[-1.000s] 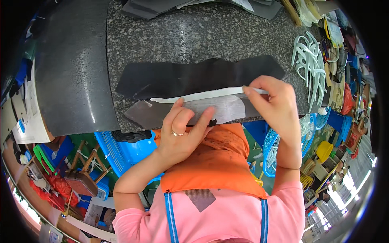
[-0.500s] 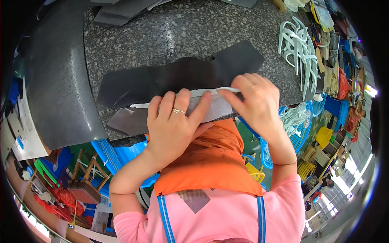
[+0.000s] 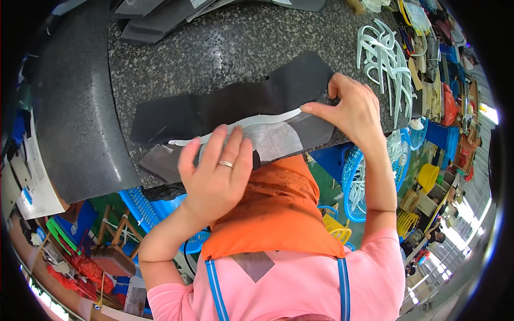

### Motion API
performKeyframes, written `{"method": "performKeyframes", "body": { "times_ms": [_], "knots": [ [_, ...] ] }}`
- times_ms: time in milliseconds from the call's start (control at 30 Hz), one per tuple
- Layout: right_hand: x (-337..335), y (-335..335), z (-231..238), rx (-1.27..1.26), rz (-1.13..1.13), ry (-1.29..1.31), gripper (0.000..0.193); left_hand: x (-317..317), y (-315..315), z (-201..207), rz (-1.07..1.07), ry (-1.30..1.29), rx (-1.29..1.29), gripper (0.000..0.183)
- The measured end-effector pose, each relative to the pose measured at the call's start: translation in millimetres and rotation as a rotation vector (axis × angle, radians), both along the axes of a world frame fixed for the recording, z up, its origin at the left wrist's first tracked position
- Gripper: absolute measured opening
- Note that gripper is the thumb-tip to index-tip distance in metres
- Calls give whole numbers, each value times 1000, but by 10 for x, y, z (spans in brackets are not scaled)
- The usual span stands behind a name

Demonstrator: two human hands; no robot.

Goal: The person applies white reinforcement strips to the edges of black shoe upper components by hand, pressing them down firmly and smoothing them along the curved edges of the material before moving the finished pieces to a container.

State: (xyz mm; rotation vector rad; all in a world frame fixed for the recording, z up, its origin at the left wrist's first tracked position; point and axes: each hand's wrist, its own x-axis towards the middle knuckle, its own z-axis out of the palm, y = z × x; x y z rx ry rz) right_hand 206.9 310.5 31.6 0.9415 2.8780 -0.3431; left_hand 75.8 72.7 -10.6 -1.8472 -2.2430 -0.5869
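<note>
A black sheet piece (image 3: 241, 101) with a wavy upper edge lies across the stone slab. A narrow white strip (image 3: 262, 120) runs along its lower edge, over a second dark piece (image 3: 316, 131) bearing a pale grey patch (image 3: 273, 140). My left hand (image 3: 217, 171), a ring on one finger, rests flat with stretched fingers over the strip's left-middle part. At the strip's right end, the thumb of my right hand (image 3: 356, 109) touches it. That hand's other fingers curl by the sheet's right edge, apart from the thumb.
Loose pale green strips (image 3: 384, 64) lie at the slab's right side. Stacked dark pieces (image 3: 160, 18) are at the far edge, and a smooth black sheet (image 3: 75, 107) covers the left. Blue baskets (image 3: 356, 206) stand below the slab, the right one holding more strips.
My right hand has moved right and slightly up, its thumb and fingers parting. My left hand has shifted left and down, uncovering more of the strip and grey patch.
</note>
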Motion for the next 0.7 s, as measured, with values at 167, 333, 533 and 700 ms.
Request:
{"method": "performKeyframes", "body": {
  "times_ms": [167, 333, 533, 700],
  "knots": [
    [-386, -322, 270, 293, 365, 405, 30, 100, 120, 104, 39, 4, -129, 12],
    [-609, -803, 123, -216, 575, 476, 26, -149, -210, 60, 136, -605, 159, 21],
    [-620, -1047, -210, -111, 752, 461, 22, -438, -487, -26, 167, -72, 109, 31],
    [-681, -1017, -287, -84, 804, 517, 26, -542, -452, 138, 94, 46, -180, 34]
  ]
}}
